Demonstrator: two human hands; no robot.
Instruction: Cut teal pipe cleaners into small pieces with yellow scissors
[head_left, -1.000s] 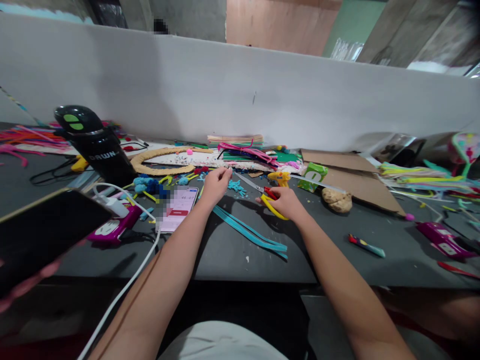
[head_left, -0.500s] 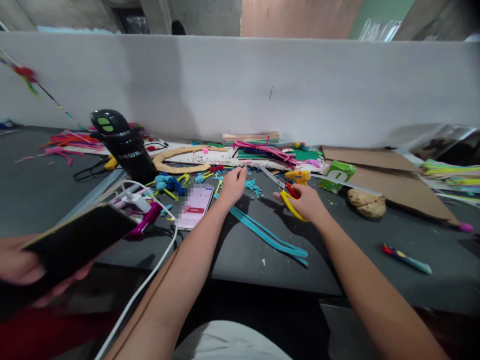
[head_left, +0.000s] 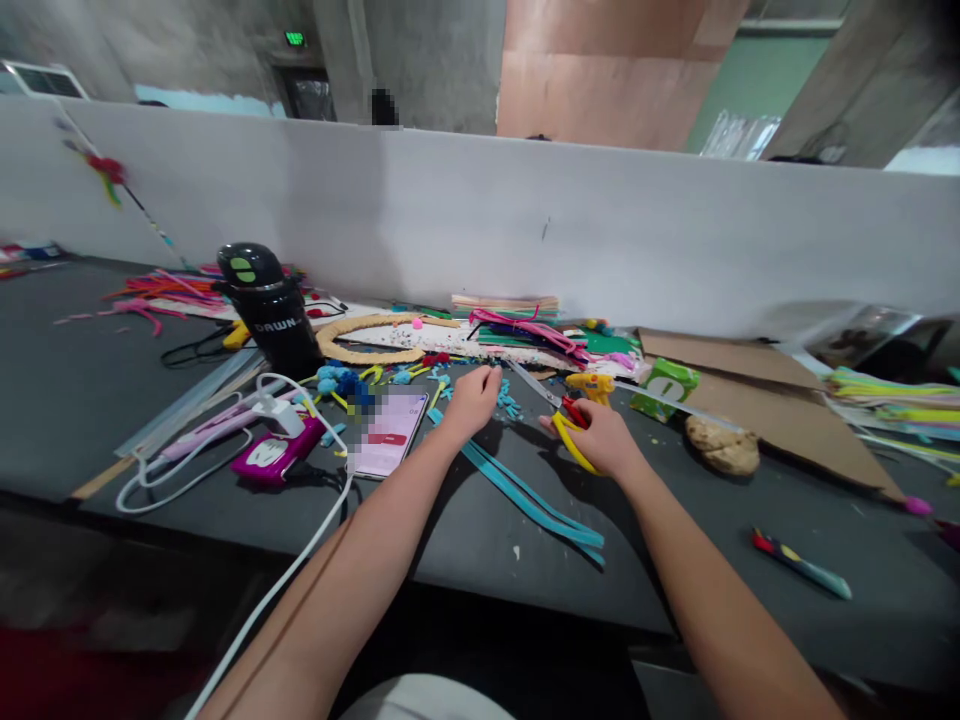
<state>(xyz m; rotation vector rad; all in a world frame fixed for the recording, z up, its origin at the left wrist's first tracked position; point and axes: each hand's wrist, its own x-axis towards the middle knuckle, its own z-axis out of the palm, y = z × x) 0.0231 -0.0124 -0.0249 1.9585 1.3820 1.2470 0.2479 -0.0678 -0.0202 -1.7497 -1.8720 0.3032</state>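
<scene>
My right hand point(head_left: 601, 432) is closed on a pair of scissors point(head_left: 574, 446) with red and yellow handles. The blades point up and to the left, toward my left hand. Just left of the blade tips, my left hand point(head_left: 475, 398) is curled with its fingers pressed together; what they hold, if anything, is hidden. Small blue fuzzy pieces point(head_left: 508, 402) lie right beside its fingers. Long blue pipe cleaners point(head_left: 529, 500) stretch across the table from near my left wrist toward the front. A phone point(head_left: 388, 436) with a lit screen lies left of that wrist.
A black bottle point(head_left: 279, 325) stands at the left behind a magenta power adapter point(head_left: 276, 452) with white cables. Right of the scissors lie a yellow glue gun point(head_left: 591, 385), a green packet point(head_left: 664, 388), a tan lump point(head_left: 721, 446), cardboard point(head_left: 780, 425) and a cutter point(head_left: 802, 565).
Another person's hand with a dark phone has gone from the left side, uncovering the adapter and cables. The view has tilted up a little. My hands keep nearly the same pose.
</scene>
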